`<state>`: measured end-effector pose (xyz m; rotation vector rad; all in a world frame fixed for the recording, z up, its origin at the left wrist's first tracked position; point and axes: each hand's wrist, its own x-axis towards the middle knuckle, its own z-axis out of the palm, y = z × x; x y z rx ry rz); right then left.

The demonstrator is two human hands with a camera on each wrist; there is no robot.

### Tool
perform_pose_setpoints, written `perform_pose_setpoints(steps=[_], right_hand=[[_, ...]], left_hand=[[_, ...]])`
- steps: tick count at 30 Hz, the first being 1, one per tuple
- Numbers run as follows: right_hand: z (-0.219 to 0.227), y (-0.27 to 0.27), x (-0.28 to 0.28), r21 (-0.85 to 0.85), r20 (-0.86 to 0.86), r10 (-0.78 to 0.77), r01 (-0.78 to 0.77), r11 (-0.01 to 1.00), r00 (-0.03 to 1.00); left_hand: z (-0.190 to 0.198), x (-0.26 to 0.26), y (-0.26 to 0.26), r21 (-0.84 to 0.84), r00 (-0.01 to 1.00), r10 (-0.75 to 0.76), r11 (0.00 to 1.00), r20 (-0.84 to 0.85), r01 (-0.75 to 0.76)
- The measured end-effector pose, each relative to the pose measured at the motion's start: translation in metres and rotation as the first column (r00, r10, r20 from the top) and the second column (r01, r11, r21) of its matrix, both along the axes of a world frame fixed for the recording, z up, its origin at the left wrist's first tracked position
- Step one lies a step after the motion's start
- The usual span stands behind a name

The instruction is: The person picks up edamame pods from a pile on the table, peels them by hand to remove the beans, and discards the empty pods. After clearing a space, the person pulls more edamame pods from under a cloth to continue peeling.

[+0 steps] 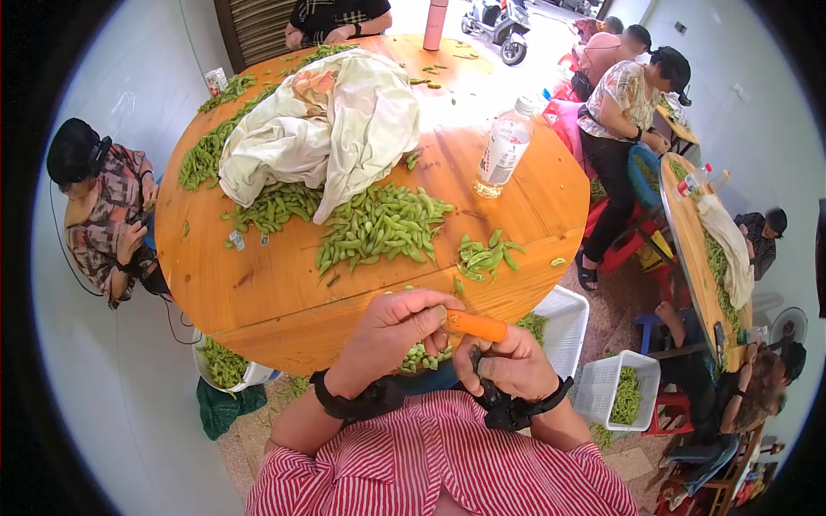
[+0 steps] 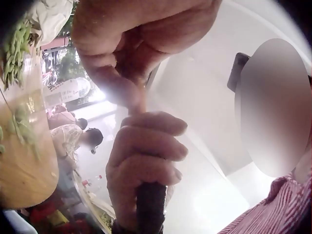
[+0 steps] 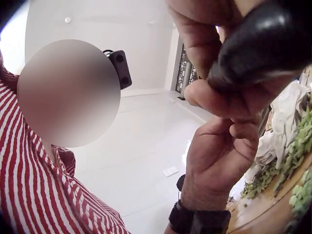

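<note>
In the head view an orange finger cot (image 1: pixel 476 325) covers the outstretched index finger of my right hand (image 1: pixel 525 370). My left hand (image 1: pixel 396 331) pinches the tip of that cot between thumb and fingers. A black cover (image 3: pixel 263 44) sits on my right thumb, large and shiny in the right wrist view. The other right fingers (image 2: pixel 146 151) curl loosely in the left wrist view. Both hands are raised over the near edge of the round wooden table (image 1: pixel 284 297). Beyond them lies a heap of green soybean pods (image 1: pixel 379 225), with a smaller pile (image 1: pixel 486 256) to its right.
A crumpled white cloth (image 1: pixel 370 120) covers part of the pods. A clear bottle (image 1: pixel 505 150) and pink flask (image 1: pixel 435 24) stand on the table. White baskets (image 1: pixel 594 391) flank my right side. A person (image 1: pixel 107 202) sits left, and others work at a second table (image 1: pixel 688 206).
</note>
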<state>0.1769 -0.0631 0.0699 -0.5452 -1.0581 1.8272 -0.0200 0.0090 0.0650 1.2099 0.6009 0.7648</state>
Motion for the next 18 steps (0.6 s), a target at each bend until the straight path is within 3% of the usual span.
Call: perform_pose_setpoints(steps=[12,14,15,16,17,18], right_hand=[[-0.008,-0.001,0.002,0.006,-0.055,0.008,-0.007,1.000,0.998],[-0.013,0.001,0.004,0.042,0.029,-0.071,0.070,0.997,0.997],[-0.016,0.003,0.005,0.080,0.109,-0.149,0.141,0.987,0.983],[-0.018,0.006,0.007,0.082,0.108,-0.154,0.146,0.986,0.982],[-0.018,0.012,0.011,0.140,0.221,-0.317,0.292,0.946,0.922],[-0.018,0.018,0.015,0.212,0.318,-0.472,0.424,0.881,0.822]], left_hand=[[0.004,0.000,-0.002,-0.032,1.000,-0.027,0.999,-0.004,0.027],[0.006,0.003,-0.007,0.204,0.973,0.180,0.968,-0.145,-0.149],[0.007,0.001,-0.008,0.206,0.974,0.176,0.968,-0.145,-0.144],[0.010,-0.002,-0.011,0.490,0.918,0.383,0.822,-0.101,-0.289],[0.015,-0.006,-0.014,0.721,0.833,0.554,0.575,0.006,-0.388],[0.029,-0.014,-0.023,0.782,0.815,0.560,0.440,0.146,-0.442]])
